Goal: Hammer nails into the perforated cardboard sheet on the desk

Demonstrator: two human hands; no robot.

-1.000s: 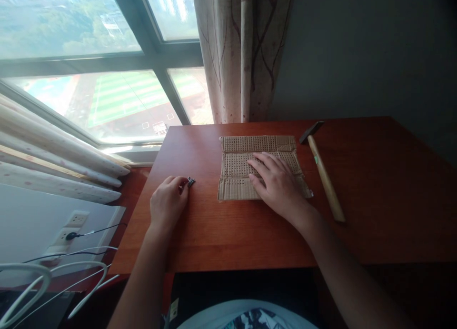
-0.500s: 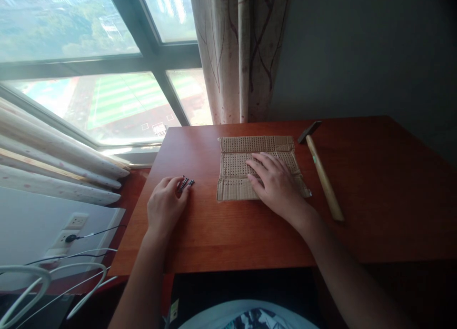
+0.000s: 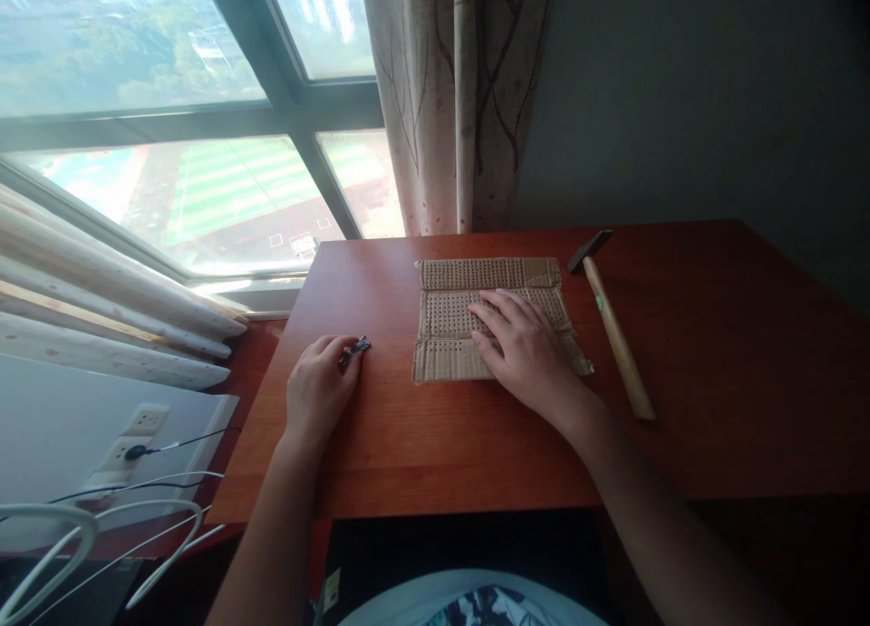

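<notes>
Left hand brackets nails, clamping unclear; right hand lies spread on cardboard; gathering seems underway, next needing a firm pinch.

The tan rectangular perforated cardboard sheet is laid on the reddish wooden table. Left of it, slender dark metal nails are seen; right, a straight wooden-handled metal hammer; behind, a pale draped fabric curtain.
</notes>
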